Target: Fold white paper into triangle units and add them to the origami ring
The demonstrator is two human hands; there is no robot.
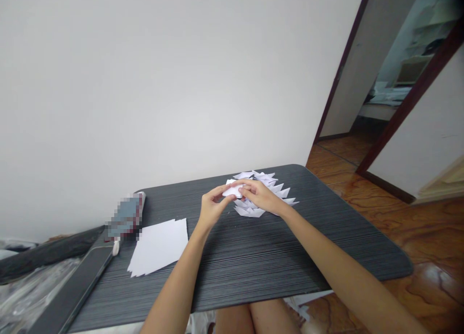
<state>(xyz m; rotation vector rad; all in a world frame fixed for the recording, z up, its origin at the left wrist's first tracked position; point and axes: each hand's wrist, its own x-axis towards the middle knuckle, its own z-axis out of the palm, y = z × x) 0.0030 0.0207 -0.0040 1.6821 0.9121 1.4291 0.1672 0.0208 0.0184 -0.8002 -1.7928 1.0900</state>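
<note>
Between my two hands is a small folded piece of white paper [232, 192], raised over the dark table. My left hand [213, 204] pinches its left side with thumb and fingers. On the other side my right hand [258, 195] grips it, with the index finger laid along the top edge and the thumb on the front. Fingers cover part of the folds. Just behind and to the right of my hands lie several folded white paper boats [280, 191], set close together in rows; my right hand and forearm hide some of them.
A stack of white paper sheets [159, 247] lies on the left of the dark wood-grained table [246, 261]. Beyond it sits a pixelated, blurred object [125, 215] with a cord end. A white wall stands behind; a doorway opens at right. Paper scraps [300, 305] show below the table.
</note>
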